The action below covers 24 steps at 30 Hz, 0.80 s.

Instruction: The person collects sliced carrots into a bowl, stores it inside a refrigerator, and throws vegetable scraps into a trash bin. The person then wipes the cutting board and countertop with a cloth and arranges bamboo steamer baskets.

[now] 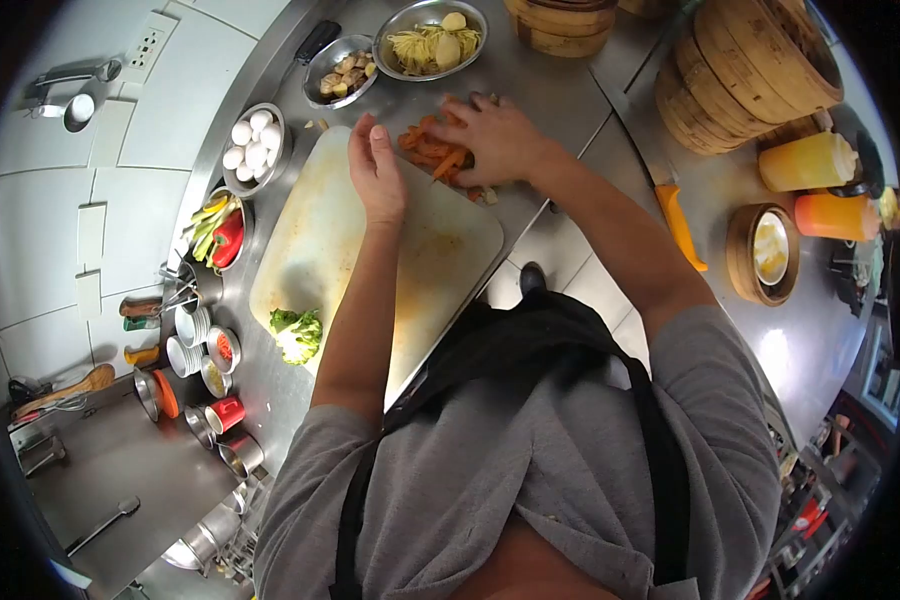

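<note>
My left hand [377,178] is held over the far part of the white cutting board [435,245], fingers stretched out and nothing in it. My right hand [498,140] lies spread, palm down, on the right side of a pile of orange carrot pieces [425,146] on the steel counter just past the board's far corner. Its fingertips touch the carrots; what lies under the palm is hidden. A green lettuce-like piece [297,336] rests at the board's near left edge, beside my left forearm.
Beyond the board stand a bowl of noodle-like strips [420,48], a bowl of brown chunks [345,78] and a bowl of eggs [254,145]. A yellow-handled knife [678,225] lies on the right counter, near bamboo steamers [735,75] and sauce bottles [808,162].
</note>
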Motion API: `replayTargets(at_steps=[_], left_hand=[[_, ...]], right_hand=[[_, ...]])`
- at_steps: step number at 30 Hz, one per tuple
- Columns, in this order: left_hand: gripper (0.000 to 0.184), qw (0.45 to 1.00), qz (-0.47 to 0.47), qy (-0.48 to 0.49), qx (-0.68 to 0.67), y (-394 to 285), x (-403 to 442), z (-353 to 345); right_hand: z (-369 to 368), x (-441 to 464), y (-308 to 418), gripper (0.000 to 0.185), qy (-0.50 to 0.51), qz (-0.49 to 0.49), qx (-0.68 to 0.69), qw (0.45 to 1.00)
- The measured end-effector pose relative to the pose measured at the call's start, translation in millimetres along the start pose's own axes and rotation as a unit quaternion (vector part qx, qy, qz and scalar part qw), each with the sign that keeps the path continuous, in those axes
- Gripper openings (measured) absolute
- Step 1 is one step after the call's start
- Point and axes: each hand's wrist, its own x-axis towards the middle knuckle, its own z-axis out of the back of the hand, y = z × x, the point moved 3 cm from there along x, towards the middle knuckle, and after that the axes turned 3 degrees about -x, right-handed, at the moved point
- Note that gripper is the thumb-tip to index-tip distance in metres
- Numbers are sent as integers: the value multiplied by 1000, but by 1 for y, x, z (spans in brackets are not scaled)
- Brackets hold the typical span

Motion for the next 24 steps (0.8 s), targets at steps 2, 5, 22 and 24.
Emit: replayTargets(at_steps=[2,5,22,24], left_hand=[[50,1000,10,9,-1,2,1,0],[51,1000,2,13,-4,6,2,-3],[48,1000,-2,16,-19,7,2,-2],[49,999,-29,19,-3,2,4,-7]], right_hand=[[-2,-1,8,71,41,21,-78,996],[-10,-6,5,55,-23,21,-26,999],[10,23,-38,26,-26,-216,231,948],[12,14,-54,28,-37,-238,286,928]])
